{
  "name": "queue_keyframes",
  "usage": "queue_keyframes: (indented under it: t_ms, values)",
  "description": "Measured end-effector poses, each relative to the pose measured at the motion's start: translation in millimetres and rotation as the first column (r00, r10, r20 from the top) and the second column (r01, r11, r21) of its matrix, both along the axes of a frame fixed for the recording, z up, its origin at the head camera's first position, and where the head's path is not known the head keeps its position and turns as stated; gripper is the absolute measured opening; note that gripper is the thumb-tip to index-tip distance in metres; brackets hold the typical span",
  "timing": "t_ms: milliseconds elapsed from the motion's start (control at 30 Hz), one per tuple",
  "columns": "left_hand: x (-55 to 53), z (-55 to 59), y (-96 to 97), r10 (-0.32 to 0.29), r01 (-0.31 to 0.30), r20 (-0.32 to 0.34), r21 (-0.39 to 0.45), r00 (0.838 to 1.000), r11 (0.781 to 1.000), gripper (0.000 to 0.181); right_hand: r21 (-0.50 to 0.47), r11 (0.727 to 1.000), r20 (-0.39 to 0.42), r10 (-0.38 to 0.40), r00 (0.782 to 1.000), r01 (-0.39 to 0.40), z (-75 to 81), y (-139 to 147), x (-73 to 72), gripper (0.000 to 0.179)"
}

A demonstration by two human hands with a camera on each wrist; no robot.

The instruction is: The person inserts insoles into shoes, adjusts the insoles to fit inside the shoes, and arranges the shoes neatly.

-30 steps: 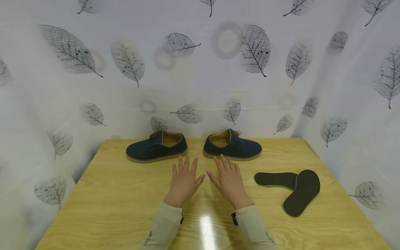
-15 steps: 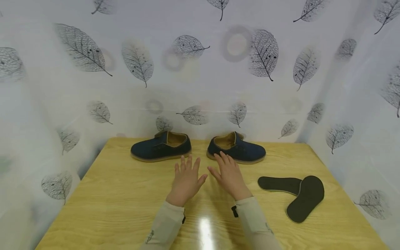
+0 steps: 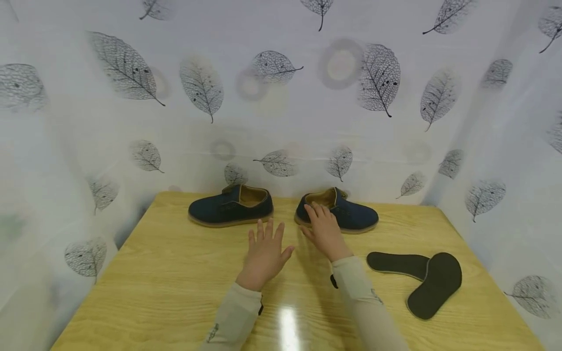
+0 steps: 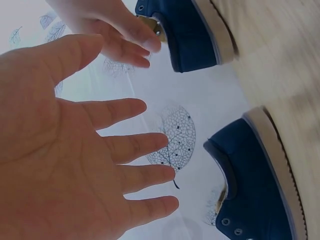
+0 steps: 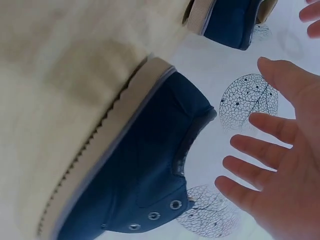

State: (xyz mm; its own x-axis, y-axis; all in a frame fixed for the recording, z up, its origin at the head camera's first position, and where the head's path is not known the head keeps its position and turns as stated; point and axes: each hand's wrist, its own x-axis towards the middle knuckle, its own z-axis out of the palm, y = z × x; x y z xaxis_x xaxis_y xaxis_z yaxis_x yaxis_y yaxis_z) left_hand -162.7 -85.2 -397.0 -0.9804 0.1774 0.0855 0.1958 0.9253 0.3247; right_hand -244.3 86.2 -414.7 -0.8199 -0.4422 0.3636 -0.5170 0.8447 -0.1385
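Note:
Two navy shoes with tan soles stand heel to heel at the table's back. My right hand (image 3: pixel 327 231) reaches up to the right shoe (image 3: pixel 357 214), its fingers overlapping the heel opening in the head view. In the right wrist view, the fingers (image 5: pixel 260 150) are spread and hold nothing, beside the collar of that shoe (image 5: pixel 145 150). My left hand (image 3: pixel 263 256) hovers over the table, fingers spread, nearest the heel of the left shoe (image 3: pixel 219 209). Its bare palm faces the camera in the left wrist view. Two dark insoles (image 3: pixel 434 285) lie overlapping at the right.
The wooden table (image 3: pixel 153 273) has a light glare spot near its front. A white curtain (image 3: pixel 281 112) with a leaf print hangs right behind the shoes and along both sides.
My right hand has moved forward, up to the heel of the right shoe. My left hand keeps its spread pose. The whole head view has shifted slightly.

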Motion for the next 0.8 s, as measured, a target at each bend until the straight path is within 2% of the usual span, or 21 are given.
queue_keyframes:
  t_ms: [100,267,533,633,800]
  values:
    - [-0.2,-0.3,-1.0,0.002,-0.002,0.006,0.012,1.000,1.000,0.064,0.038,0.999,-0.025,0.010,1.000,-0.009,3.1,-1.6,-8.9,0.061]
    - [-0.9,-0.6,-3.4,0.012,-0.012,0.009,0.030,1.000,0.999,0.063,0.105,0.994,0.021,0.029,0.999,-0.031,10.4,-5.5,-23.2,0.067]
    - [-1.6,-2.6,-7.0,0.008,-0.008,-0.013,0.036,1.000,0.999,0.063,0.272,0.960,0.069,0.047,0.996,-0.064,18.8,-15.4,-46.5,0.071]
    - [-1.9,-3.5,-7.9,0.011,-0.010,-0.018,0.034,1.000,0.999,0.063,0.338,0.938,0.083,0.055,0.995,-0.080,19.3,-20.9,-54.5,0.068]
    - [-1.8,-4.2,-7.8,0.009,-0.008,-0.038,0.033,0.999,0.999,0.062,0.473,0.877,0.071,0.059,0.996,-0.085,18.2,-29.9,-63.4,0.055]
